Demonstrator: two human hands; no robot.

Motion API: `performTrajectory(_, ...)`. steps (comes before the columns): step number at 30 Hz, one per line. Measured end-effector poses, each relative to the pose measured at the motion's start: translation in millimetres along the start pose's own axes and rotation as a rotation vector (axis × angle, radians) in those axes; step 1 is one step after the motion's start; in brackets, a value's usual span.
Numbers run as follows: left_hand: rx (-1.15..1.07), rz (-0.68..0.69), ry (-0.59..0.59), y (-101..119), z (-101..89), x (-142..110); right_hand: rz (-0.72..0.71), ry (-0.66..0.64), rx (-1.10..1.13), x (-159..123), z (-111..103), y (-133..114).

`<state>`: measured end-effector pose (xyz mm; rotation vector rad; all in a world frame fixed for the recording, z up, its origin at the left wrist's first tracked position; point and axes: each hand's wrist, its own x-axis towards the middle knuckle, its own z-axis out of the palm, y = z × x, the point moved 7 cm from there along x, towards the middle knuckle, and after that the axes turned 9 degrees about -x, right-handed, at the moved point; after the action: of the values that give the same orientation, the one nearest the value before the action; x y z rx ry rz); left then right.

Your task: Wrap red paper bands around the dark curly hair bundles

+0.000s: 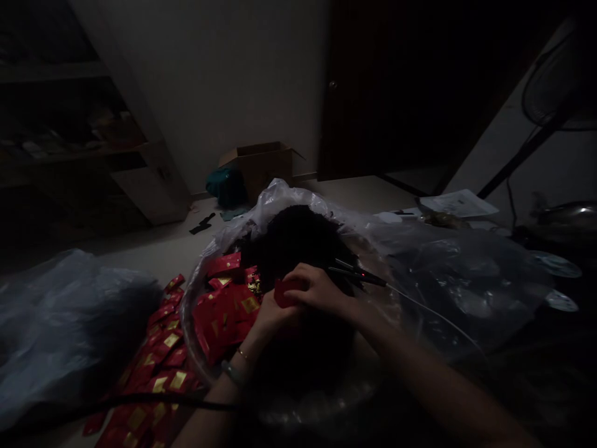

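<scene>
A small red packet [284, 295] sits between my two hands over a round, plastic-lined basin [189, 330]. My left hand [269, 316] grips its lower left side, and my right hand [321, 289] has its fingers curled over the top and right side. Behind them rises a heap of dark, loose material [301, 233], too dim to name surely. Beside my left hand lie several red packets [219, 317] with gold marks. A black tong-like tool [368, 277] with a red light and a pale cord rests on the right of the heap.
Many red and gold packets [161, 367] spread left of the basin, near a large clear plastic bag [60, 330]. More plastic sheeting [466, 292] lies to the right. An open cardboard box [265, 168] stands by the wall. A dark cable crosses my left forearm.
</scene>
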<state>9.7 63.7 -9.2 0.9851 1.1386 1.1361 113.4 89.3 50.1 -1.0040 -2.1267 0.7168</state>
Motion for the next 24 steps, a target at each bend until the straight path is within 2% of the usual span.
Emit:
performTrajectory(3,0.042,0.011,0.012,4.0,1.9,-2.6,-0.068,-0.086,-0.127,-1.1,2.5,-5.5)
performTrajectory(8,0.109,0.007,-0.110,-2.1,10.3,-5.4,-0.063,-0.302,-0.162,-2.0,9.3,-2.5)
performTrajectory(12,0.128,-0.035,-0.175,-12.4,13.5,-4.6,-0.097,-0.403,-0.149,-3.4,14.0,-4.4)
performTrajectory(15,0.089,-0.029,-0.157,-12.0,11.0,-2.3,-0.094,-0.369,-0.128,-2.7,10.8,-4.0)
performTrajectory(18,-0.011,-0.042,-0.129,-9.9,6.9,-0.8,-0.032,-0.225,-0.026,0.4,0.6,0.9)
performTrajectory(20,-0.103,-0.101,-0.124,-12.7,5.6,-0.5,0.011,-0.169,0.047,1.5,-1.6,5.2)
performTrajectory(24,-0.226,-0.239,-0.064,-24.2,1.3,1.0,0.138,-0.137,0.138,2.0,3.8,15.7)
